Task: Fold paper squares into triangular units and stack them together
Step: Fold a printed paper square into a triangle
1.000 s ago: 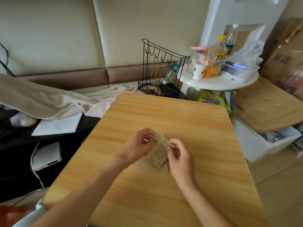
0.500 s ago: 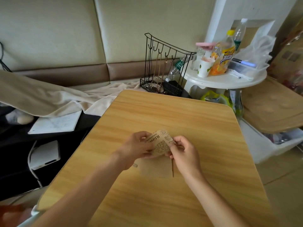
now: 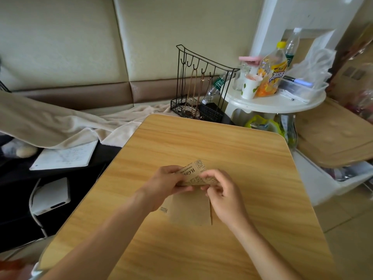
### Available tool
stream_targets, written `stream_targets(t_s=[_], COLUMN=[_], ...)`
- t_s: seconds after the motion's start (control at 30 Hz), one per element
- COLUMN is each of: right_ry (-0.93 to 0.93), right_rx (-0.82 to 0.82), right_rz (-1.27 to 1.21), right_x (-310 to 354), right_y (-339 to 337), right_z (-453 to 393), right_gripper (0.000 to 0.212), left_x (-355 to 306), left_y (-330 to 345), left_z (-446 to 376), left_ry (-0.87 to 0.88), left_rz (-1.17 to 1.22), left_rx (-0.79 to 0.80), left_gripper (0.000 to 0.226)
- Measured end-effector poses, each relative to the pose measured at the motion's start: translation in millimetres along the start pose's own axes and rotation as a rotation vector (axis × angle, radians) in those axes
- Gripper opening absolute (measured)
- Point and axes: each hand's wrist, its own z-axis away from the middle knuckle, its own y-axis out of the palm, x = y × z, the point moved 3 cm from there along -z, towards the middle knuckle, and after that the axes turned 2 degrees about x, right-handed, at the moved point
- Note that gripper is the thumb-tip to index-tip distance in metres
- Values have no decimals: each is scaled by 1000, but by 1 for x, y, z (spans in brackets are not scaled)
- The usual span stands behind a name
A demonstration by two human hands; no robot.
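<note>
A small newsprint-patterned paper square (image 3: pixel 192 173) is held just above the middle of the wooden table (image 3: pixel 232 150), its printed side facing up. My left hand (image 3: pixel 163 186) pinches its left edge and my right hand (image 3: pixel 221 190) pinches its right edge, fingers curled over the paper. Below the hands, a stack of plain brown paper squares (image 3: pixel 189 211) lies flat on the table, partly hidden by my hands and wrists.
A black wire rack (image 3: pixel 199 85) stands past the table's far edge. To the right, a white round side table (image 3: pixel 272 102) carries a cup, bottles and a plastic box. A beige cloth (image 3: pixel 60 122) and a notebook (image 3: pixel 64 156) lie on the left.
The printed paper turned from hanging upright between my hands to lying flatter and wider across them. The stack of brown squares beneath became visible. The camera view shifted slightly.
</note>
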Motion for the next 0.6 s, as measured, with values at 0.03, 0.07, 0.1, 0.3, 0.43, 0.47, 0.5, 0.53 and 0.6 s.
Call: stream_targets(t_s=[0.03, 0.07, 0.1, 0.3, 0.43, 0.47, 0.5, 0.53, 0.6], right_ry=[-18, -36, -47, 52, 160, 164, 151, 118, 19], right_rx=[-10, -29, -55, -211, -228, -256, -280, -297, -325], right_rz=[29, 52, 72, 1, -167, -167, -142, -93, 31], right_x=[-1, -2, -5, -19, -28, -28, -27, -25, -19], right_y=[1, 1, 1, -1, -1, -1, -3, -4, -7], right_z=[-1, -1, -1, -7, -9, -8, -8, -8, -10], right_gripper=[40, 31, 22, 4, 10, 13, 17, 22, 31], left_x=[0, 1, 1, -5, -10, -10, -10, -9, -10], left_y=[0, -1, -1, -2, -4, -5, -5, -6, -6], left_z=[-1, -1, -2, -1, 3, 4, 5, 4, 4], left_ry=[-3, -8, -9, 57, 192, 211, 225, 245, 318], left_rz=[24, 47, 57, -84, -357, -387, -399, -415, -516], left_rx=[-5, -11, -13, -55, 28, 41, 34, 7, -116], left_gripper=[20, 20, 21, 47, 29, 20, 17, 18, 14])
